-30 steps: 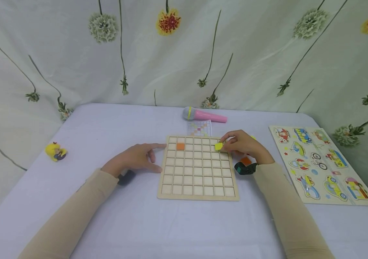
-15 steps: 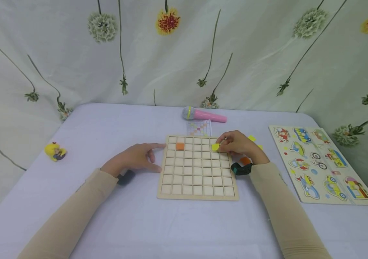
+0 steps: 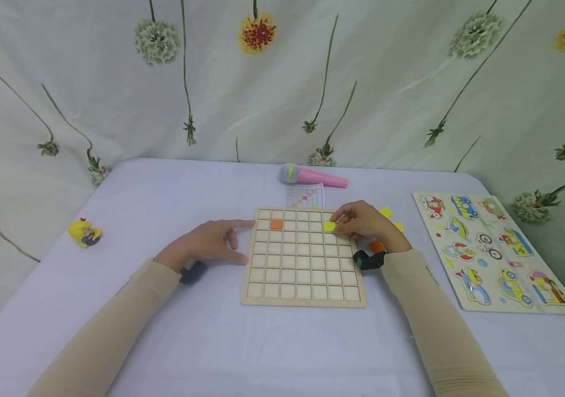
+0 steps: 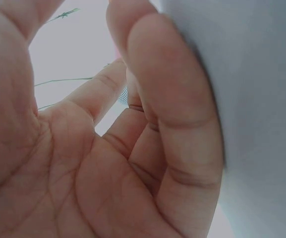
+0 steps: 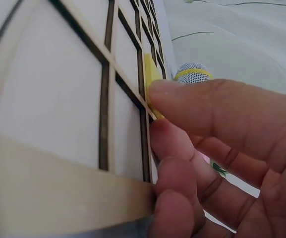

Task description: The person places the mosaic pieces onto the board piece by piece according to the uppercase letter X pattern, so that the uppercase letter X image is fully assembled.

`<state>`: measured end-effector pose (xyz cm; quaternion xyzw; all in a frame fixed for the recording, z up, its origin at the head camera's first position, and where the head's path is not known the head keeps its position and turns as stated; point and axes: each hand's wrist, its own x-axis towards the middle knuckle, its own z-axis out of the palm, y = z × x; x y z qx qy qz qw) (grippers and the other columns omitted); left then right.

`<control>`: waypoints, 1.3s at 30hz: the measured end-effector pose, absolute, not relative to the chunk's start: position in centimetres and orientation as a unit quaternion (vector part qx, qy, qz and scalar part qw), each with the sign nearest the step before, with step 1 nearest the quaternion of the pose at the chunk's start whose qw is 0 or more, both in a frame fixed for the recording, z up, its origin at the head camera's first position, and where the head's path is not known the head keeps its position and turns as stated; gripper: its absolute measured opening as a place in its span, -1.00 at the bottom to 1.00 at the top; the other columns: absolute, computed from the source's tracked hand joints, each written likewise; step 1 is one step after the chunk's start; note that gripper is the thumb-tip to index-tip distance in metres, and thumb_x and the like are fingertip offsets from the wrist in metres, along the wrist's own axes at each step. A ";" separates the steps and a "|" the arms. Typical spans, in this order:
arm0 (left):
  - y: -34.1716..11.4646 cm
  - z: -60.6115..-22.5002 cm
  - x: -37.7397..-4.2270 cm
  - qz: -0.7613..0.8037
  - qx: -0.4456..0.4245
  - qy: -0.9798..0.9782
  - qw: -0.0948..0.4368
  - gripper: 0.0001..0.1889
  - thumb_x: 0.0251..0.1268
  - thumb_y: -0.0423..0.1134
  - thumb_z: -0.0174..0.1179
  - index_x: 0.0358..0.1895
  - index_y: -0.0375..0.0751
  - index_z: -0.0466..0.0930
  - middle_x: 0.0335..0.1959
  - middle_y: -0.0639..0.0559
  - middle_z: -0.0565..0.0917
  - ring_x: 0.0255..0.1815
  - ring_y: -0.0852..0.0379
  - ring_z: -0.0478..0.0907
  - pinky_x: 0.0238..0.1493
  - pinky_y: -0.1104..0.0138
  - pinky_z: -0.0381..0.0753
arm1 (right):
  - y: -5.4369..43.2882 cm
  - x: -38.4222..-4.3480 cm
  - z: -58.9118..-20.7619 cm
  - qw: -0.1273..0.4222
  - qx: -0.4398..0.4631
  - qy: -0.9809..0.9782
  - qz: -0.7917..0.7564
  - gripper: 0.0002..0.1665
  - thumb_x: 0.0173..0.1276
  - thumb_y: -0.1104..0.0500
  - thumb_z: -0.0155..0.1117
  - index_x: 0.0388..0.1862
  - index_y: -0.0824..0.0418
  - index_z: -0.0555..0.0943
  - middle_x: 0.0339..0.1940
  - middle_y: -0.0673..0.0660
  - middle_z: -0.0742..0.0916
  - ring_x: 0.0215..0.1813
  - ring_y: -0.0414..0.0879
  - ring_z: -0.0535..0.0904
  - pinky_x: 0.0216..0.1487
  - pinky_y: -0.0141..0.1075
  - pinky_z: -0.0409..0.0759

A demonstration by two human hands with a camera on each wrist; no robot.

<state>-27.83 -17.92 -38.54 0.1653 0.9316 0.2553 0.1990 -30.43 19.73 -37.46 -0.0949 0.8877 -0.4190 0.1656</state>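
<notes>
A square wooden grid board (image 3: pixel 303 302) lies on the table, divided into rows of shallow cells. In the head view, my right hand (image 3: pixel 364 222) pinches a yellow square tile (image 3: pixel 329 226) at a cell in the second row, near the board's right side. The right wrist view shows that tile (image 5: pixel 149 74) tilted at the cell's ribs, thumb against its face. My left hand (image 3: pixel 208 241) touches the board's left edge with an extended index finger and thumb, the other fingers bent under. An orange tile (image 3: pixel 276 224) sits in a second-row cell toward the left.
Loose yellow tiles (image 3: pixel 385 213) and an orange tile (image 3: pixel 376 246) lie beside the right hand. Behind the board are a grid pattern card (image 3: pixel 305 196) and a pink toy microphone (image 3: pixel 319 177). A picture puzzle board (image 3: pixel 498 253) lies right; a yellow-haired figurine (image 3: pixel 84 232) stands left.
My right hand has shifted slightly left with the yellow tile, which now sits lower over its cell. The left hand and the board have stayed in place.
</notes>
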 end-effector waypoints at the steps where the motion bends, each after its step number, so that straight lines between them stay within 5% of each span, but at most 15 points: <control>1: -17.9 -38.6 -27.8 0.255 0.166 0.931 0.199 -0.02 0.22 -0.03 0.62 0.69 -0.04 0.33 -0.17 -0.02 0.63 -0.32 0.07 0.50 -0.19 0.22 0.49 | 19.7 -30.4 -37.4 0.167 -0.094 0.887 -0.420 -0.65 0.44 0.31 0.48 0.13 0.43 0.70 -0.32 0.09 0.68 -0.45 -0.15 0.48 -0.37 -0.34 0.51; 11: -17.8 -38.7 -27.9 0.255 0.174 0.930 0.198 -0.02 0.22 -0.03 0.61 0.69 -0.05 0.33 -0.18 -0.01 0.63 -0.33 0.07 0.48 -0.19 0.22 0.48 | 20.5 -30.0 -37.1 0.173 -0.101 0.884 -0.423 -0.61 0.48 0.22 0.46 0.18 0.40 0.70 -0.21 0.16 0.70 -0.38 -0.10 0.56 -0.29 -0.32 0.59; 22: -17.7 -38.7 -27.9 0.253 0.175 0.930 0.198 -0.02 0.23 -0.03 0.61 0.70 -0.06 0.32 -0.17 -0.01 0.64 -0.31 0.07 0.49 -0.18 0.22 0.49 | 22.6 -29.2 -36.1 0.145 -0.110 0.897 -0.403 -0.63 0.61 0.15 0.31 0.24 0.34 0.70 -0.18 0.20 0.69 -0.40 -0.02 0.50 -0.43 -0.29 0.40; 30: -17.8 -38.5 -27.8 0.252 0.172 0.931 0.200 -0.02 0.23 -0.02 0.61 0.70 -0.06 0.32 -0.17 -0.02 0.64 -0.28 0.07 0.50 -0.16 0.22 0.49 | 24.9 -28.2 -35.7 0.148 -0.150 0.896 -0.391 -0.66 0.58 0.25 0.29 0.22 0.42 0.67 -0.29 0.10 0.64 -0.47 -0.05 0.45 -0.42 -0.28 0.42; 39: -17.9 -38.5 -27.9 0.255 0.171 0.930 0.200 -0.01 0.22 -0.01 0.62 0.70 -0.05 0.32 -0.17 -0.01 0.64 -0.29 0.07 0.50 -0.15 0.21 0.48 | 27.2 -27.1 -35.7 0.163 -0.183 0.891 -0.383 -0.71 0.50 0.34 0.38 0.13 0.47 0.69 -0.18 0.11 0.70 -0.29 -0.03 0.55 -0.26 -0.29 0.56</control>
